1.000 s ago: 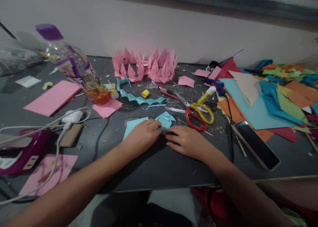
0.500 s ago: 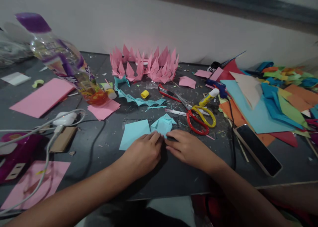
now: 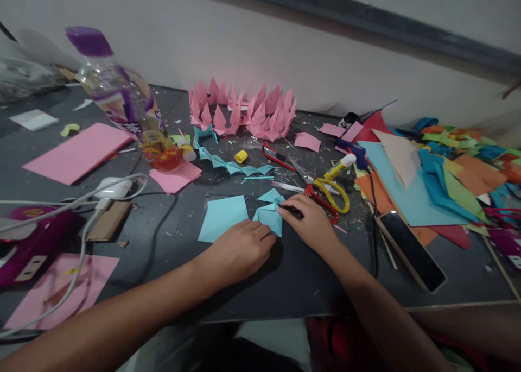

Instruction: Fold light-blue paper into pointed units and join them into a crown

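Behind the dark, scrap-strewn desk (image 3: 293, 293) stood a pale wall (image 3: 228, 41). With the wall at twelve o'clock, the folded blue paper (image 3: 268, 214) lay flat at the centre, its creased flaps partly raised; whether the triangle at its far edge was the same sheet or another could not be told. The left hand (image 3: 246, 247) rested at its seven o'clock edge, fingers curled, the tips too hidden to show a grip. The right hand (image 3: 311, 220) had its thumb and fingers at the three o'clock edge, bent over the paper, though whether they pinched it was unclear. At nine o'clock, just beside it, a blue square (image 3: 223, 215) lay flat and apparently unfolded. At eleven, a finished-looking zigzag blue strip (image 3: 232, 167) curved away, and toward twelve stood a ring of pink points (image 3: 266, 123), seemingly complete. So the folding at the centre looked partway: some creases made, the piece separate from the strip, the square apparently unworked. Scissors (image 3: 308, 178) waited at two o'clock, untouched.
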Demonstrator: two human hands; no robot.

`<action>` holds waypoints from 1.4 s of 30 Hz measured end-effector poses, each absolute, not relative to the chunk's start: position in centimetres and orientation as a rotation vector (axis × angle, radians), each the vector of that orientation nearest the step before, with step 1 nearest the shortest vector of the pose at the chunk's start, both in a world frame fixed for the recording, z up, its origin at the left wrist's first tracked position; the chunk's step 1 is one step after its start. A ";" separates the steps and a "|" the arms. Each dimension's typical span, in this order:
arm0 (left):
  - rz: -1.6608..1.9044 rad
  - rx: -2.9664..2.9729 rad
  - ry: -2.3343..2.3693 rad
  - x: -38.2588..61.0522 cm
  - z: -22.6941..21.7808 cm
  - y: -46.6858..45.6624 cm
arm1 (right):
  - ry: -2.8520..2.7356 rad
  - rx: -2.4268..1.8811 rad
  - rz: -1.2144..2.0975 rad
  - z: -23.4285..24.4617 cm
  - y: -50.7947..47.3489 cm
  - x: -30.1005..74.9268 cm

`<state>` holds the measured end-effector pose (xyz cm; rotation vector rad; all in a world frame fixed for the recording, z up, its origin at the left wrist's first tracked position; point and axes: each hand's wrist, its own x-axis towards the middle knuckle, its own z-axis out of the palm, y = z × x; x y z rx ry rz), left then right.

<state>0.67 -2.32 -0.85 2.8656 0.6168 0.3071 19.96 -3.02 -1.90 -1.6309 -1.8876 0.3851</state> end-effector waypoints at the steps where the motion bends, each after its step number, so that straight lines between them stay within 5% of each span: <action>1: 0.328 2.854 0.586 0.7 -1.0 -2.4 | -1.904 -1.634 0.400 -2.0 -3.0 19.9; 10: 0.570 2.518 0.961 0.5 -0.6 -1.1 | -2.027 -1.613 0.453 -2.0 -3.6 19.4; 17: 0.280 2.456 1.235 0.9 -0.5 -0.6 | -1.995 -1.658 0.515 -1.4 -4.0 19.2; 42: 0.270 2.832 0.876 1.7 -0.6 -0.1 | -2.537 -1.428 0.260 0.1 -4.4 19.3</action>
